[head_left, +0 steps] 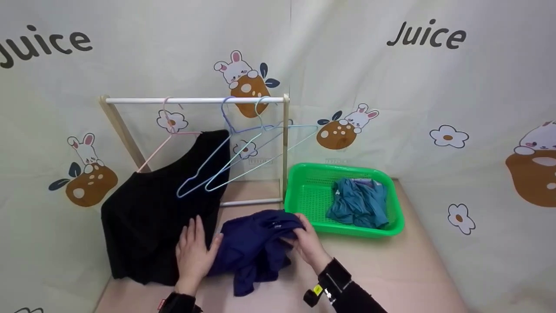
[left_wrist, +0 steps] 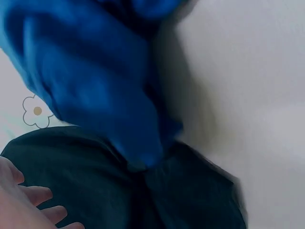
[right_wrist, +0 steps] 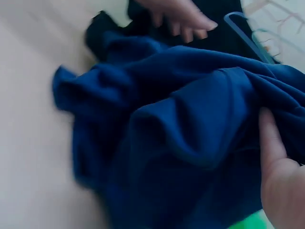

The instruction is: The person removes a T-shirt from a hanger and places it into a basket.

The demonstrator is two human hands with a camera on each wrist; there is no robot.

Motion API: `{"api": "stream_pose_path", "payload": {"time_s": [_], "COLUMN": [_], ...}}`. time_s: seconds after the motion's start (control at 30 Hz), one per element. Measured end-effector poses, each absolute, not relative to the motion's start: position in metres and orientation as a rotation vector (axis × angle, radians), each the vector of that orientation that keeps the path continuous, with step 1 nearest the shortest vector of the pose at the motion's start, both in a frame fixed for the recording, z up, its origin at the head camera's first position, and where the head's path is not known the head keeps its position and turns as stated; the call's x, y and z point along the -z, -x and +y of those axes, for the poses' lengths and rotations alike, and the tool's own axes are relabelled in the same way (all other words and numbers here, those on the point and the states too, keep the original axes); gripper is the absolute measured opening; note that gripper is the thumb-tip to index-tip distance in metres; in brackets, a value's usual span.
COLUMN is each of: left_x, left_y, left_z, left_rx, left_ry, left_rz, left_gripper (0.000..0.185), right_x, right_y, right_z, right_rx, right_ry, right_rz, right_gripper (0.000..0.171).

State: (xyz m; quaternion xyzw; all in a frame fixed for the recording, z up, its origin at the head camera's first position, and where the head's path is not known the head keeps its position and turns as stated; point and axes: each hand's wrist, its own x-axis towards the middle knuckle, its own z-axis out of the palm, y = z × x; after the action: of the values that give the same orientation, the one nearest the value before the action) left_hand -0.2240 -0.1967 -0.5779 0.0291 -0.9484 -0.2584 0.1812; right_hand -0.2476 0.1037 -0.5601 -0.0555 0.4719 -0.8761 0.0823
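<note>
A crumpled navy blue garment (head_left: 254, 248) is bunched up in front of the rack, blue in both wrist views. My right hand (head_left: 309, 243) grips its right side, the thumb (right_wrist: 270, 143) lying on the cloth. On the other side, my left hand (head_left: 194, 256) has its fingers spread, between the navy cloth and a black garment (head_left: 160, 221); whether it touches either is unclear. That black garment hangs from a pink hanger (head_left: 156, 152) on the rack. Beside it hang a blue-purple hanger (head_left: 224, 114) and a mint hanger (head_left: 260, 114), both bare.
The small clothes rack has a white rail (head_left: 195, 100) and wooden posts (head_left: 285, 148). To its right stands a green plastic basket (head_left: 304, 195), holding a folded teal garment (head_left: 358, 202) and something pale purple. A printed cloth backdrop (head_left: 347, 74) surrounds the pale tabletop (head_left: 382, 269).
</note>
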Motion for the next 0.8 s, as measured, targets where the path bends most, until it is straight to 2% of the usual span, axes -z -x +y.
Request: {"api": "stream_pose_path", "payload": {"time_s": [0.57,0.8], "left_x": [0.58,0.581], "left_y": [0.221,0.218], "left_z": [-0.203,-0.205], "left_rx": [0.744,0.741], "left_ry": [-0.123,-0.118], "left_rz": [-2.722,-2.705], "left_gripper": [0.085,0.086], "right_x": [0.4,0.351], "right_y": [0.283,0.3], "right_z": [0.153,0.181], "right_rx": [2.959,3.195], "right_ry": [0.571,0.756], "right_rz": [1.322,1.304], "right_gripper": [0.004,0.008]}}
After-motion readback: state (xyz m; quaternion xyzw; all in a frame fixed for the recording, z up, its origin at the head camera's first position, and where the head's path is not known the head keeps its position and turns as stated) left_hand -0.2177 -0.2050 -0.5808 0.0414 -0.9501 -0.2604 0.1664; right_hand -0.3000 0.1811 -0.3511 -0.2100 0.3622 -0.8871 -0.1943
